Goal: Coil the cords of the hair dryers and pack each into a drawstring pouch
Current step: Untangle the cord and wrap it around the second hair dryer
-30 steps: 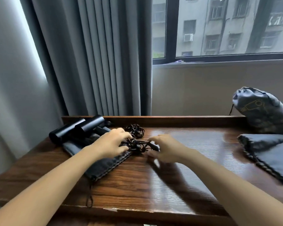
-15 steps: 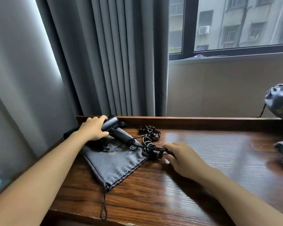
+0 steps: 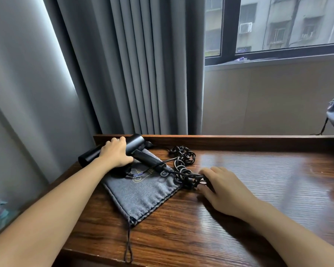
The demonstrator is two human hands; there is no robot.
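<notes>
Gripped dryer (image 3: 137, 146) with left hand (image 3: 115, 153) atop pouch (image 3: 141, 189), handle angled toward cord (image 3: 183, 164), pinched right of pouch by right hand (image 3: 220, 187).

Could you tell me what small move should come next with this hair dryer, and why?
Probably gather the cord into loops: it sprawls tangled on the table, the right hand at its near end, the left hand gripping the hair dryer atop the flat pouch.
</notes>
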